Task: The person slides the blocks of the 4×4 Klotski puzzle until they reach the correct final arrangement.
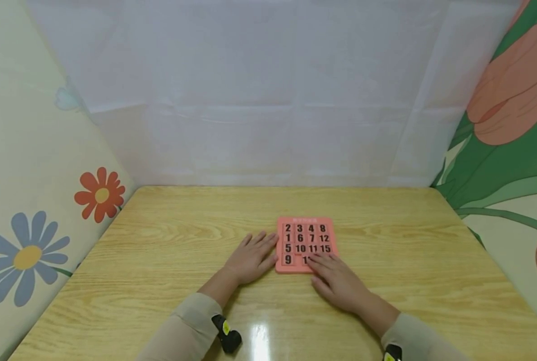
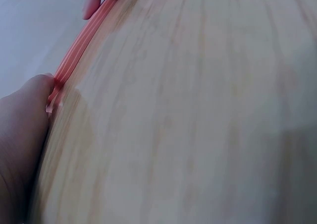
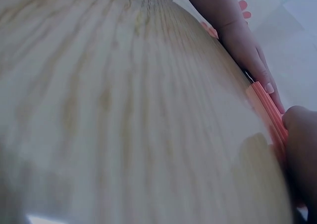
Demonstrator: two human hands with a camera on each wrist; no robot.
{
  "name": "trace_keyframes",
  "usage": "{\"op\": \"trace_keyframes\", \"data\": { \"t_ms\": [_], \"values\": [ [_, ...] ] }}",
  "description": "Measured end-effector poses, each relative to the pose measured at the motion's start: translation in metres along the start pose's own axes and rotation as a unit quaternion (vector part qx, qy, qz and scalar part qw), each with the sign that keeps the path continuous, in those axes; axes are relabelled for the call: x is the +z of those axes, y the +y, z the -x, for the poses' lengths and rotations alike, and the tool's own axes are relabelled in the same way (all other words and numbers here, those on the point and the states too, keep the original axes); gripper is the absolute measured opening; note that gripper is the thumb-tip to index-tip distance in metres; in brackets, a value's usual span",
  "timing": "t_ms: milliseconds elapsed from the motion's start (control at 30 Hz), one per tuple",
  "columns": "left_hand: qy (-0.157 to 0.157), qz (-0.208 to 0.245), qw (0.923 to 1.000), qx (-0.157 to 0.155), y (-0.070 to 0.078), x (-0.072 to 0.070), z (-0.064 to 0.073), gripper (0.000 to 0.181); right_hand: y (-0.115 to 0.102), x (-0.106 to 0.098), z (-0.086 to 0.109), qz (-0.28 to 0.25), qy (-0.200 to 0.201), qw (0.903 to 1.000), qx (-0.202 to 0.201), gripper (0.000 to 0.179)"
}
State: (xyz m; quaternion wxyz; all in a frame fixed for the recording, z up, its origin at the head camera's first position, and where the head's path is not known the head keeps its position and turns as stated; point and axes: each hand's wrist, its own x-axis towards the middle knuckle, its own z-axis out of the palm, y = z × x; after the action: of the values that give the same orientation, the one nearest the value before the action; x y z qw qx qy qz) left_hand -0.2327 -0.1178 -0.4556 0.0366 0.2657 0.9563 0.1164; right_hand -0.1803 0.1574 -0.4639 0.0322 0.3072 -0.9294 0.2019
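Note:
A pink number slide puzzle [image 1: 305,238] lies flat on the wooden table, its black-numbered tiles facing up. The top row reads 2, 3, 4, 8, and a gap shows right of the 9 in the bottom row. My left hand [image 1: 250,259] rests at the puzzle's left side, fingers extended, thumb and fingertips at the frame. Over the lower right corner lies my right hand [image 1: 340,282], its fingertips on the bottom-row tiles, hiding some of them. The left wrist view catches the puzzle's side edge [image 2: 81,48]; the right wrist view shows its near edge [image 3: 270,107] beside my thumb.
The wooden table [image 1: 182,215] runs back to a white sheet [image 1: 273,100]. Flower-patterned coverings stand at the left [image 1: 24,150] and right [image 1: 498,190]. A black wrist device [image 1: 227,336] sits at the left sleeve cuff, another [image 1: 392,352] at the right.

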Motion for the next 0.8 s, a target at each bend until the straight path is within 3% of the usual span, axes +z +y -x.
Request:
{"op": "trace_keyframes", "data": {
  "t_ms": [800],
  "values": [
    [0.004,-0.011,0.9999,-0.004,-0.0005,0.0019,-0.0002,0.060,-0.0098,0.0057,-0.0080,0.003,0.005,0.9998,-0.018,0.048]
  ]
}}
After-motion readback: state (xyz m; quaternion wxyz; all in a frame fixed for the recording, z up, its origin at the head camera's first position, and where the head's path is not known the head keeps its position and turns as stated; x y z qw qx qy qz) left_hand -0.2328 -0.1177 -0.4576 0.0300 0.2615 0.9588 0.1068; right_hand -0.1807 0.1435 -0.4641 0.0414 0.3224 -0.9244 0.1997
